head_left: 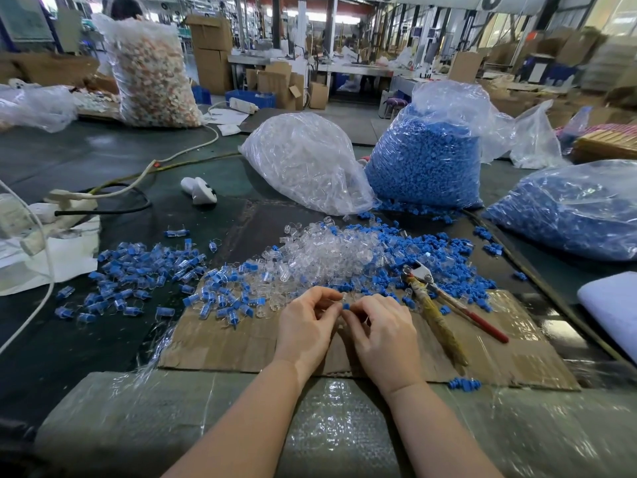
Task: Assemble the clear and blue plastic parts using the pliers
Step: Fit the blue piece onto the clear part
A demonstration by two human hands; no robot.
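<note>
Blue part [346, 306] and clear part [339, 299] pinched between both hands.

Factory hall | stacked cardboard boxes [211, 46] | far workbench [310, 65] | possibly daylight, right

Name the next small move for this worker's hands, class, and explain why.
Probably press the blue part into the clear part, then reach for the pliers. The left hand and right hand pinch the two parts together above the cardboard, while the pliers lie untouched beside the right hand.
</note>
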